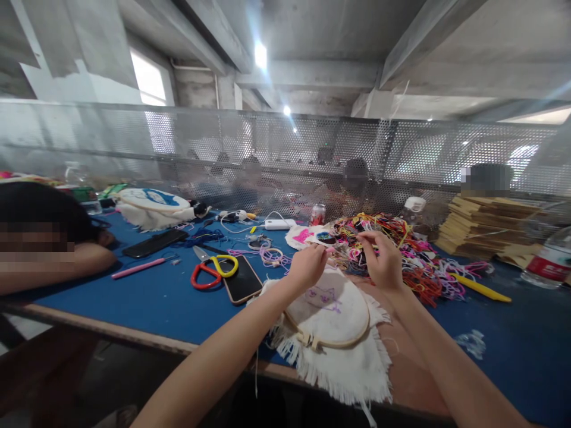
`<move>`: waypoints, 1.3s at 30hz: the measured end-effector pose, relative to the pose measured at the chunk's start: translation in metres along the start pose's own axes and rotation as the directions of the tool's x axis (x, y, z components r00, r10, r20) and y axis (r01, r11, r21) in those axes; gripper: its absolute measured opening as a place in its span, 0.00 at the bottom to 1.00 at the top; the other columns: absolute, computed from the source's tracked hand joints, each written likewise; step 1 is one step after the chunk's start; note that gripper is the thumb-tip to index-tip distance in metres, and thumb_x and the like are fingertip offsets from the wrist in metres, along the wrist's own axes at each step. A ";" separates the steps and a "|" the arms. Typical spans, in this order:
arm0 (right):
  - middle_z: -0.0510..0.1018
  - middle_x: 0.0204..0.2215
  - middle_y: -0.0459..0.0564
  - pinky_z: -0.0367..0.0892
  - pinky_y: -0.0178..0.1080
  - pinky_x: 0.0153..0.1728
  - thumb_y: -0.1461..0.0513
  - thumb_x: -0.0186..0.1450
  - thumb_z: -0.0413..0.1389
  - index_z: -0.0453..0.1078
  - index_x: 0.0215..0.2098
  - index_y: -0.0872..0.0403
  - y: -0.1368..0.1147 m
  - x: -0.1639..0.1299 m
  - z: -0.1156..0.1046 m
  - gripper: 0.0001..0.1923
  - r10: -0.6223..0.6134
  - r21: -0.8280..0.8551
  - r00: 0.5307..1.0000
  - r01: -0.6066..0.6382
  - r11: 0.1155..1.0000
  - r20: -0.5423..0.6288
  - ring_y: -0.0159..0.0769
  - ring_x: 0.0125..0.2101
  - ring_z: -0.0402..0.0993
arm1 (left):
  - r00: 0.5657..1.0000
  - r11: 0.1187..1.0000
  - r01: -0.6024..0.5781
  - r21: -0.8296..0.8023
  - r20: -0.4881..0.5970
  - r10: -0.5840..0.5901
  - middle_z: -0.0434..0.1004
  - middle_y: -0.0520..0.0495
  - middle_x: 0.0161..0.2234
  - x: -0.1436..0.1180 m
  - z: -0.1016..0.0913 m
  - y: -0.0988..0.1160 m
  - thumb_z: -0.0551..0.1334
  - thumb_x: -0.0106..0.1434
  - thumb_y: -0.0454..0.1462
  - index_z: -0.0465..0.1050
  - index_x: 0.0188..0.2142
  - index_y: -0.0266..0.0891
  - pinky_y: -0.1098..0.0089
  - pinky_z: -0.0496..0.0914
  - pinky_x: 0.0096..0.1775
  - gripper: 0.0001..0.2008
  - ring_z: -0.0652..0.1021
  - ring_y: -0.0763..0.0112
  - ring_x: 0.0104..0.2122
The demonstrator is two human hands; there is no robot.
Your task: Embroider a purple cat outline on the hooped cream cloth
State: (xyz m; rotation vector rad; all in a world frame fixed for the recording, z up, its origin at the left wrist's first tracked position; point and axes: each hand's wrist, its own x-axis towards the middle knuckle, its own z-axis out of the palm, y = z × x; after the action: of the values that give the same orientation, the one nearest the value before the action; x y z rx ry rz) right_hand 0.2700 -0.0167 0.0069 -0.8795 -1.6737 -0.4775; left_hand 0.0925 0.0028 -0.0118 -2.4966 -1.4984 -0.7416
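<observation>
Both hands pinch thread: left hand (307, 266) and right hand (379, 258) above an embroidery hoop (332, 315) lying flat, its screw clasp nearest the person; no writing legible.

On the blue table (147, 297) lie scissors with red and yellow handles (213, 270), two phones (242, 280) (154, 242), a pink pen (138, 268), a white power bank (279, 224), a red can (317, 214) and stacked cardboard (484, 227).
</observation>
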 end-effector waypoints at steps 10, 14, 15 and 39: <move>0.75 0.32 0.53 0.68 0.41 0.37 0.64 0.65 0.48 0.67 0.36 0.54 -0.001 -0.001 0.002 0.07 -0.012 0.020 0.999 0.012 1.000 0.033 0.38 0.34 0.72 | 1.000 1.000 0.003 -0.001 0.022 -0.003 0.74 0.44 0.37 0.000 -0.003 0.001 0.37 0.67 0.48 0.68 0.37 0.38 0.71 0.65 0.32 0.25 0.76 0.66 0.35; 0.75 0.32 0.52 0.68 0.41 0.36 0.63 0.65 0.48 0.67 0.36 0.53 0.000 -0.001 0.002 0.07 0.012 0.028 0.999 -0.013 1.000 0.039 0.38 0.34 0.72 | 1.000 1.000 0.000 -0.003 0.022 0.000 0.74 0.44 0.38 -0.001 -0.003 0.002 0.38 0.67 0.48 0.67 0.37 0.38 0.71 0.66 0.34 0.24 0.75 0.66 0.37; 0.75 0.32 0.52 0.68 0.41 0.36 0.63 0.65 0.48 0.67 0.36 0.53 0.000 -0.001 0.002 0.07 0.013 0.032 0.999 -0.014 0.999 0.041 0.38 0.34 0.72 | 1.000 1.000 0.002 -0.004 0.024 -0.002 0.74 0.44 0.38 -0.001 -0.004 0.002 0.38 0.67 0.48 0.67 0.37 0.38 0.71 0.66 0.34 0.24 0.75 0.66 0.37; 0.75 0.32 0.52 0.67 0.40 0.38 0.64 0.65 0.47 0.67 0.35 0.54 -0.001 -0.001 0.003 0.07 -0.017 0.009 0.996 0.017 1.000 0.091 0.38 0.34 0.72 | 1.000 1.000 0.006 -0.004 0.028 -0.006 0.74 0.45 0.38 -0.002 -0.007 0.003 0.38 0.67 0.47 0.67 0.37 0.39 0.71 0.66 0.34 0.23 0.75 0.66 0.37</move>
State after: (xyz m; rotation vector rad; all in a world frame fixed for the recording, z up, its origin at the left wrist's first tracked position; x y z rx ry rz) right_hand 0.2673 -0.0153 0.0047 -0.8926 -1.7661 -0.4472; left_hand 0.0919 -0.0029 -0.0062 -2.5164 -1.5162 -0.7139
